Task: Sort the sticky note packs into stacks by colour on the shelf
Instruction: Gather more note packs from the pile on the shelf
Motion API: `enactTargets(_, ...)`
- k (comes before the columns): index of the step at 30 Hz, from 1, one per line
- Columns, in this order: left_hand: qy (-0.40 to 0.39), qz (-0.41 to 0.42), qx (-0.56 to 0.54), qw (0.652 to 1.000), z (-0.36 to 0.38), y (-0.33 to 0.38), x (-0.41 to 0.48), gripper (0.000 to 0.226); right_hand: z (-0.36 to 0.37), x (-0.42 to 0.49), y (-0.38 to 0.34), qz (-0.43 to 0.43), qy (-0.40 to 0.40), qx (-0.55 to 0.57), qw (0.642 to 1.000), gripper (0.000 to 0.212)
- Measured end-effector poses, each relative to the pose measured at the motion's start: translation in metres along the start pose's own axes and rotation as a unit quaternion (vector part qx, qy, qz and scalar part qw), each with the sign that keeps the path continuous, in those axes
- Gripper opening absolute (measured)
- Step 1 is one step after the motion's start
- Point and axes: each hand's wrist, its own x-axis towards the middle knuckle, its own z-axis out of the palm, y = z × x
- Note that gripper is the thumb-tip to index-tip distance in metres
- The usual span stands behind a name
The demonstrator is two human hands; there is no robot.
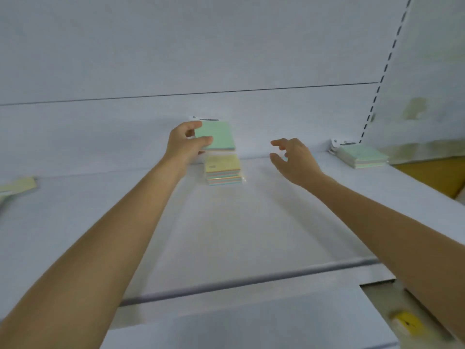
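My left hand [185, 143] grips a green sticky note pack [218, 136] by its left edge and holds it in the air just above a small stack [223, 170] with a yellow pack on top, at the middle back of the white shelf [226, 222]. To the right of that stack, my right hand [293, 157] hovers with fingers apart, holding nothing. At the shelf's far right lies a stack of green packs [361, 155]. A yellow pack [20, 185] lies at the far left edge of the view.
The shelf's back panel [226, 59] rises behind the stacks, with a slotted upright [382, 79] at the right. A grey front rail [251, 278] runs across the shelf's near edge. A yellow object [409, 323] lies below at the lower right.
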Motion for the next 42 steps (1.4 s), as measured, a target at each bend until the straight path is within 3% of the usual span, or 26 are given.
enactTargets(6, -0.107, -0.040, -0.044, 0.993, 0.159, 0.011, 0.002, 0.043, -0.089, -0.057, 0.110, 0.047, -0.118, -0.119, 0.985, 0.052)
enactTargets(10, -0.158, -0.052, -0.014, 0.986, 0.241, 0.010, -0.010, 0.046, -0.120, -0.072, 0.156, 0.094, -0.194, -0.171, 0.961, 0.068)
enactTargets(17, -0.187, -0.022, 0.094, 0.978, 0.325, 0.002, -0.013, 0.053, -0.118, -0.076, 0.176, 0.066, -0.159, -0.172, 0.970, 0.069)
enactTargets(24, -0.196, 0.053, 0.350, 0.915, 0.346, -0.016, -0.009, 0.041, -0.116, -0.073, 0.186, 0.052, -0.159, -0.165, 0.972, 0.070)
enactTargets(32, -0.179, 0.058, 0.375, 0.907, 0.341, -0.017, -0.011, 0.044, -0.118, -0.073, 0.187, 0.046, -0.158, -0.168, 0.972, 0.068)
enactTargets(37, -0.160, 0.143, 0.448, 0.868, 0.294, -0.003, -0.018, 0.044, -0.131, -0.057, 0.166, 0.057, -0.212, -0.225, 0.949, 0.071)
enactTargets(42, -0.116, 0.181, 0.503, 0.837, 0.206, 0.011, -0.025, 0.045, -0.098, -0.046, 0.097, -0.040, -0.133, -0.157, 0.978, 0.055)
